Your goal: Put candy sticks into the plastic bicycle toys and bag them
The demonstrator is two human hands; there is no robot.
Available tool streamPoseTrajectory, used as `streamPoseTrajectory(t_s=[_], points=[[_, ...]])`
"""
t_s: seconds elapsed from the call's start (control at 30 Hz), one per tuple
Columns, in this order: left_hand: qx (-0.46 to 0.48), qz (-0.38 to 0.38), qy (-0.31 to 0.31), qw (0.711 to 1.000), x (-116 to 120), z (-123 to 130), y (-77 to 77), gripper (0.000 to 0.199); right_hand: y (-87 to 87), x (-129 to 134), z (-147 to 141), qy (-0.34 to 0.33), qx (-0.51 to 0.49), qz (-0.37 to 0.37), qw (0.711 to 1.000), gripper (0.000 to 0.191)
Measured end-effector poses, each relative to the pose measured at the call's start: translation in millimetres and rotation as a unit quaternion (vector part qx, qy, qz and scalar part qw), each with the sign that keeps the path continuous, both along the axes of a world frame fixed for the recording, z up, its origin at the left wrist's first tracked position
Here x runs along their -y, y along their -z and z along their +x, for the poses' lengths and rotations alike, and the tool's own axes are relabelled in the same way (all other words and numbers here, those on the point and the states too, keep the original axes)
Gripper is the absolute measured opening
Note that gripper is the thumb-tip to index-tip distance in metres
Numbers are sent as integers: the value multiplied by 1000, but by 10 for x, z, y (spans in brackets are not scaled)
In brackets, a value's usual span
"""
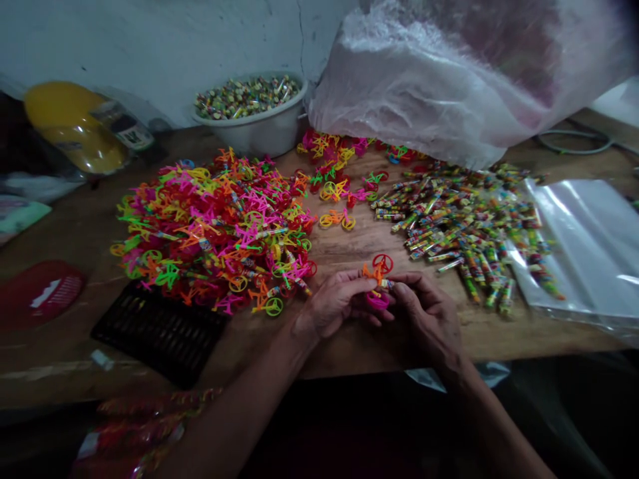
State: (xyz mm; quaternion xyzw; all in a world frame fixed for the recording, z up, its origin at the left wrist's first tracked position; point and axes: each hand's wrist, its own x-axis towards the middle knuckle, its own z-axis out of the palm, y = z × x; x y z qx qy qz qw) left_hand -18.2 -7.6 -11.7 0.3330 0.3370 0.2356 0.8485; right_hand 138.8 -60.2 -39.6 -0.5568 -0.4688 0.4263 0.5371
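Observation:
Near the table's front edge, my left hand (344,299) pinches a small plastic toy bicycle (375,271) with an orange frame, a red wheel and a pink wheel. My right hand (426,309) meets it from the other side, its thumb and fingers closed on the end of a small printed candy tube (386,284) at the toy's frame. Most of that tube is hidden by fingers. To the left spreads a heap of colourful toy bicycles (219,226), some with tubes in them. A pile of candy tubes (444,219) lies on the right.
A white basin (254,130) full of tubes stands against the wall. Beside it is a large clear plastic bag (414,86). Flat plastic bags (589,246) lie at right. A black slotted tray (160,332), a red fan-like piece (40,293) and a yellow object (72,126) are at left.

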Motion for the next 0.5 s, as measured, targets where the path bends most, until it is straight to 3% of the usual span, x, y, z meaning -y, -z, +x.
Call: streamPoseTrajectory(t_s=[0.27,0.5], points=[[-62,15,-10,998,14,89,-103,16,18,9,119,-25,124,103,987,11],[39,-80,49,995,-4,99,-35,20,-58,55,140,3,109,89,990,10]])
